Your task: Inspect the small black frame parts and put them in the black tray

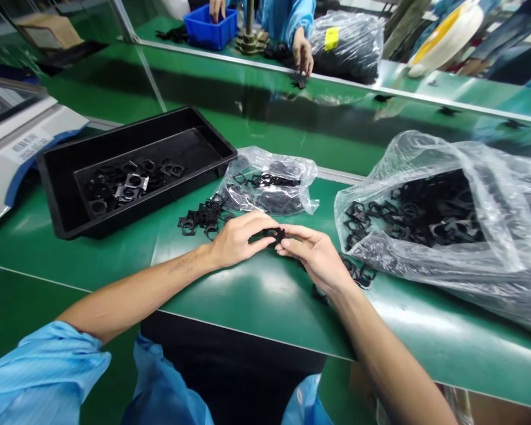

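Between the fingertips of both hands is a small black plastic part [274, 234] with a round opening, raised a little over the green table [248, 289]. My left hand [238, 239] pinches its left side, and my right hand [314, 251] grips its right side. A heap of loose black ring-shaped parts [201, 217] lies just beyond my left hand. Behind both hands rests a clear plastic bag [269, 183] with similar parts in it. More black parts [360, 273] lie beside my right wrist, partly hidden by it.
A black tray [159, 198] holding several parts stands at the left, near a white machine [22, 147]. On the right lies a large open plastic bag [425, 218] full of black parts. Across the bench a co-worker's hand [301, 53] touches a dark piece near a blue bin [210, 29].
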`<state>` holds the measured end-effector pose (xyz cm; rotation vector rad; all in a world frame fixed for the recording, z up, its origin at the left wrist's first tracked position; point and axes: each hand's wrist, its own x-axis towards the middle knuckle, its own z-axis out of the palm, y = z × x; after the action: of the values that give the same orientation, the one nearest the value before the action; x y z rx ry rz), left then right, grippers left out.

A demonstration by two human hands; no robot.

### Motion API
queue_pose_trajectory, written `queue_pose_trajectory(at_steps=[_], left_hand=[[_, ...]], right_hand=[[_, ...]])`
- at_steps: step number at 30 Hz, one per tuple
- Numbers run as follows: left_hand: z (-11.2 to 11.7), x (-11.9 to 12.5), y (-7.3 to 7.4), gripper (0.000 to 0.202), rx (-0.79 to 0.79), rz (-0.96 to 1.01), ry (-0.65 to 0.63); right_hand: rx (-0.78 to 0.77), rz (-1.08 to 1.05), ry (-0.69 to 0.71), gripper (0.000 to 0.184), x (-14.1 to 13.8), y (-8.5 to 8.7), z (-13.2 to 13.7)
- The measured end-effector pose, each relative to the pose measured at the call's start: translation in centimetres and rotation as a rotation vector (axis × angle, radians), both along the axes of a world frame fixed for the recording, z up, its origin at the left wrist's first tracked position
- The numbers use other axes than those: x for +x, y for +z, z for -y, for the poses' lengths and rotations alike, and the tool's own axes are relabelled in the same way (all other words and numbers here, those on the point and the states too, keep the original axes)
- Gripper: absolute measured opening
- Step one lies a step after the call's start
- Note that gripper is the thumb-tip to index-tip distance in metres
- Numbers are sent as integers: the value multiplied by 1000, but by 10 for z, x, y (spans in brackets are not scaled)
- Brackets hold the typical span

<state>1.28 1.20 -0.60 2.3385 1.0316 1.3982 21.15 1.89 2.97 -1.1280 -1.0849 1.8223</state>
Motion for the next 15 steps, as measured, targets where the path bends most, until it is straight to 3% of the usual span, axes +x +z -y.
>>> queue_pose_trajectory(at_steps=[7, 15], left_hand=[[1, 0, 7, 17, 110, -50, 108], [3, 2, 5, 18, 139, -84, 144]], right_hand=[[52, 54, -174, 29, -2, 2, 0], [-28, -3, -171, 30, -4, 3, 3]])
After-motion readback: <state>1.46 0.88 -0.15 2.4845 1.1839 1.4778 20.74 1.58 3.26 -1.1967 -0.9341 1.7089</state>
